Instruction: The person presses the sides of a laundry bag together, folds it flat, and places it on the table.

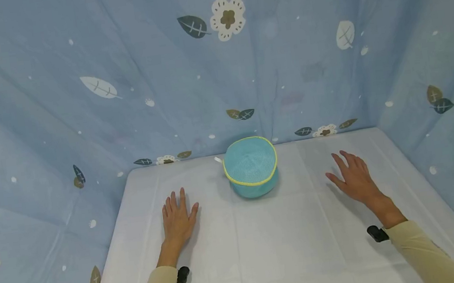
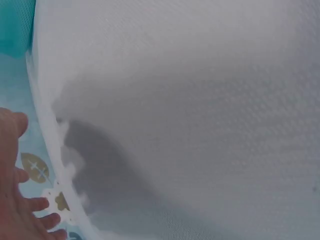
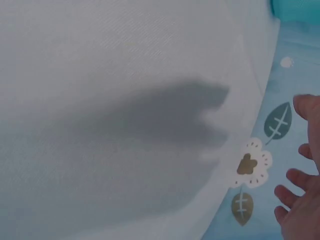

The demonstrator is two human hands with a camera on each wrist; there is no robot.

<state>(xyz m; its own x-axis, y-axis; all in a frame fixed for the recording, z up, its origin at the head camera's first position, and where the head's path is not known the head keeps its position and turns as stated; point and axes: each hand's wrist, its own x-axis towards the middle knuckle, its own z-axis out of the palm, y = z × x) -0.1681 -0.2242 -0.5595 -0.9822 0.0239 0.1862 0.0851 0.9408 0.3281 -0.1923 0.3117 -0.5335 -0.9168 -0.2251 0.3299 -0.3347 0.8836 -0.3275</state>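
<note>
A round teal mesh bag with yellow piping stands at the back middle of the white table, a small white tag at its left. To the left of it, my left hand hovers with fingers spread and holds nothing. My right hand, off to the right, is also raised with its fingers apart and nothing in it. Neither hand touches the bag. The left wrist view catches the bag's edge and the left hand; the right wrist view shows the bag's corner and the right hand.
A white cloth covers the table. Blue curtains printed with flowers and leaves hang along the back and both sides. Each sleeve has a small black device at the wrist, on the left and right.
</note>
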